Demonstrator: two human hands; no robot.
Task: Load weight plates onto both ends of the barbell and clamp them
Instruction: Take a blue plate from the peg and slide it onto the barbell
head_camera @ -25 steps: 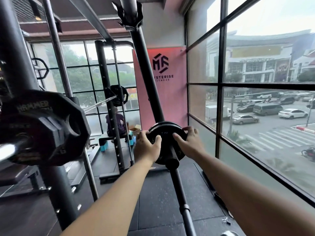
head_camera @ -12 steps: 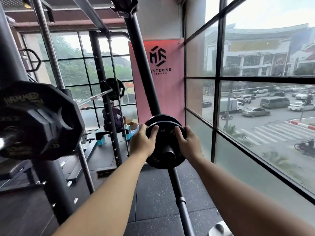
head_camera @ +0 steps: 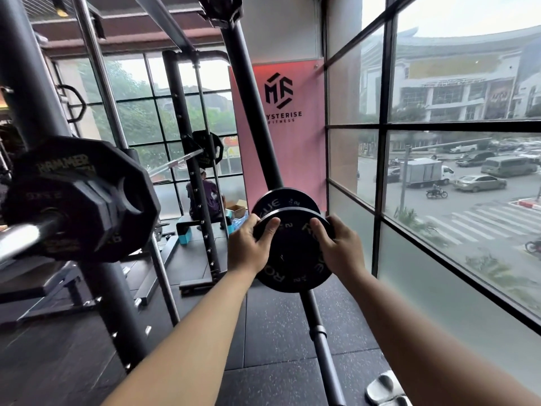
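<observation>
I have my left hand and right hand clamped on opposite rims of a small round black plate with raised lettering, thumbs flat on its face. A second matching disc sits just beyond my fingers. Below my hands, a dark post slants toward the speckled rubber floor. Far off my left hand, a faceted Hammer plate rides a chrome barbell.
</observation>
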